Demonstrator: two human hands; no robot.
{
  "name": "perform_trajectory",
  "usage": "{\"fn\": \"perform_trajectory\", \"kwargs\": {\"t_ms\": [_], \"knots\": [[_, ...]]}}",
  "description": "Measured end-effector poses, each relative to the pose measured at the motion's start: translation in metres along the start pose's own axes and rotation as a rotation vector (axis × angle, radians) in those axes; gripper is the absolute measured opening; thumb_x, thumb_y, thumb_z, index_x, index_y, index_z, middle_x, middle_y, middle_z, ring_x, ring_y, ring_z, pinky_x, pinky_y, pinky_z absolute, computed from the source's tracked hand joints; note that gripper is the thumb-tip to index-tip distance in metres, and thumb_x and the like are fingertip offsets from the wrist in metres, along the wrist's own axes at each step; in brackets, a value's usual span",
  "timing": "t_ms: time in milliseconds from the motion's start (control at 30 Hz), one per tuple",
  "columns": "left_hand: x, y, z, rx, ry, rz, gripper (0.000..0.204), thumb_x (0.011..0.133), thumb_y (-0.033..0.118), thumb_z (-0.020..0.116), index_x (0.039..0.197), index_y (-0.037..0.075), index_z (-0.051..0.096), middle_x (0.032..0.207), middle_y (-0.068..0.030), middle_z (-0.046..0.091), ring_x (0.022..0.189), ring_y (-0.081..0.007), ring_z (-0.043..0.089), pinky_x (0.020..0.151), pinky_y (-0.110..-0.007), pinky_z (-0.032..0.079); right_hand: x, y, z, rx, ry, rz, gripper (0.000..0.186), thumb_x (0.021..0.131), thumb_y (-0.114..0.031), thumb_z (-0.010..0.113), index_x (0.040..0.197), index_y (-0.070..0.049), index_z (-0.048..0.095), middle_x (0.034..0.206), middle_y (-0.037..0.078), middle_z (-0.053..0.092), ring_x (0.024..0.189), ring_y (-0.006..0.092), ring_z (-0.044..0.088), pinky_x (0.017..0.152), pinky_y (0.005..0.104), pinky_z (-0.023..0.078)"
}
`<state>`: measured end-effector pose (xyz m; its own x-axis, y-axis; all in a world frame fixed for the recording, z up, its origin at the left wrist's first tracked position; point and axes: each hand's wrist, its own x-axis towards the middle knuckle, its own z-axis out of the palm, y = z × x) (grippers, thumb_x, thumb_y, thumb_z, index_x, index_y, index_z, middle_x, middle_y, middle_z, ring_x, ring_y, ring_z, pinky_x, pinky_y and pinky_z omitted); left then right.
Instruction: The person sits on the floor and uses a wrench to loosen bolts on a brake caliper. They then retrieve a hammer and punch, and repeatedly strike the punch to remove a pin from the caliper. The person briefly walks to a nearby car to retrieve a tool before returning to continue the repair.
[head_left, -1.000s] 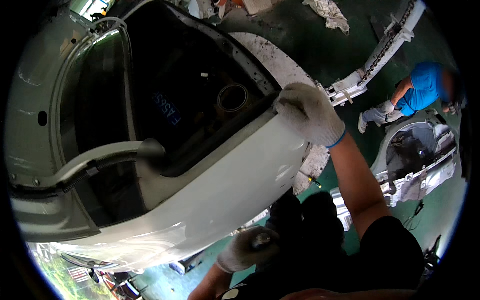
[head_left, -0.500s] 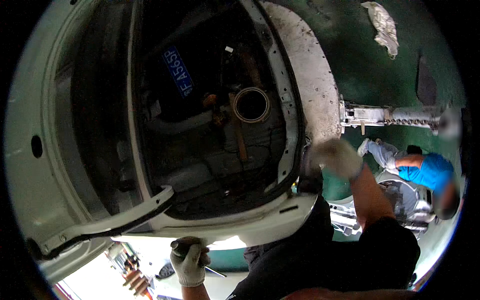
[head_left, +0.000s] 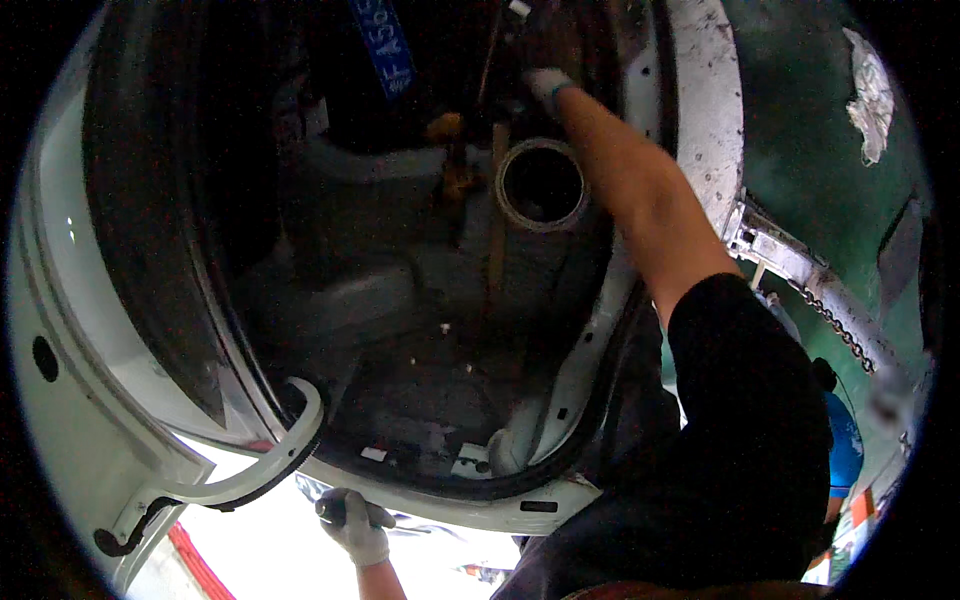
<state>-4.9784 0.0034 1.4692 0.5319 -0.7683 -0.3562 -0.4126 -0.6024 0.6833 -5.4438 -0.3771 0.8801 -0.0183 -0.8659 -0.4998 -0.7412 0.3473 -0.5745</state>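
From outside the car trunk (head_left: 370, 240), the right hand (head_left: 547, 85) has been moved into its shadowed interior, past a round pale ring (head_left: 503, 190); its grip cannot be told. Beside the smooth white body edge (head_left: 490, 510), a dark, round-handled tool (head_left: 330, 509) is held in the knit-gloved left hand (head_left: 360, 529).

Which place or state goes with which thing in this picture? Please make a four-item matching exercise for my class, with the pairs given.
Things:
1. left hand
2. chain
3. right hand
4. crumpled whitish sheet

Places or states:
A. inside the open car compartment
B. on the green floor
C. gripping a dark object
D. along the metal beam

Pairs: 1-C, 2-D, 3-A, 4-B
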Motion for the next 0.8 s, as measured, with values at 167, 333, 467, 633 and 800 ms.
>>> {"fn": "perform_trajectory", "kwargs": {"t_ms": [167, 333, 467, 633, 800], "knots": [[0.002, -0.035, -0.020, 0.025, 0.104, 0.128, 0.020, 0.102, 0.023, 0.072, 0.107, 0.015, 0.053, 0.073, 0.0008, 0.054, 0.050, -0.0080, 0.046, 0.039, -0.026, 0.035, 0.034, 0.005, 0.013, 0.096, 0.208, -0.113, 0.027, 0.101, -0.021, 0.064, 0.123, -0.007, 0.072, 0.127, 0.019, 0.072, 0.116, 0.0318, 0.072, 0.096, 0.0465, 0.060], [-0.008, -0.004, 0.002, -0.019, 0.142, 0.021, 0.018, 0.101, 0.019, 0.073, 0.105, 0.015, 0.055, 0.081, 0.0016, 0.057, 0.049, -0.0072, 0.044, 0.038, -0.024, 0.036, -0.025, -0.005, -0.017, 1.017, 0.133, 0.198, 0.019, 0.099, -0.021, 0.066, 0.111, -0.007, 0.072, 0.110, 0.015, 0.072, 0.101, 0.0286, 0.073, 0.084, 0.0428, 0.060], [-0.004, 0.011, 0.015, -0.074, 0.036, 0.004, 0.017, 0.099, 0.016, 0.074, 0.106, 0.014, 0.058, 0.079, 0.0003, 0.060, 0.047, -0.0082, 0.044, 0.036, -0.025, 0.036, -0.132, -0.002, -0.048, 0.841, 0.275, -0.092, 0.032, 0.102, -0.031, 0.060, 0.124, -0.009, 0.071, 0.115, 0.018, 0.072, 0.102, 0.0313, 0.071, 0.085, 0.0448, 0.058], [0.002, -0.009, 0.000, -0.177, 0.041, 0.005, 0.011, 0.100, 0.009, 0.067, 0.105, 0.007, 0.058, 0.066, -0.0082, 0.063, 0.036, -0.0174, 0.052, 0.033, -0.030, 0.043, -0.343, -0.048, -0.035, 0.458, 0.429, -0.282, 0.043, 0.100, -0.022, 0.070, 0.140, -0.007, 0.068, 0.126, 0.018, 0.072, 0.112, 0.0223, 0.067, 0.097, 0.0389, 0.054], [0.014, 0.007, 0.000, -0.177, -0.104, -0.093, 0.020, 0.097, 0.002, 0.064, 0.117, -0.001, 0.063, 0.072, -0.0125, 0.067, 0.041, -0.0179, 0.057, 0.036, -0.031, 0.048, -0.500, -0.116, -0.083, 0.965, -0.352, 0.173, 0.037, 0.095, -0.012, 0.072, 0.131, -0.005, 0.072, 0.116, 0.010, 0.076, 0.107, 0.0136, 0.066, 0.095, 0.0347, 0.055]]}}
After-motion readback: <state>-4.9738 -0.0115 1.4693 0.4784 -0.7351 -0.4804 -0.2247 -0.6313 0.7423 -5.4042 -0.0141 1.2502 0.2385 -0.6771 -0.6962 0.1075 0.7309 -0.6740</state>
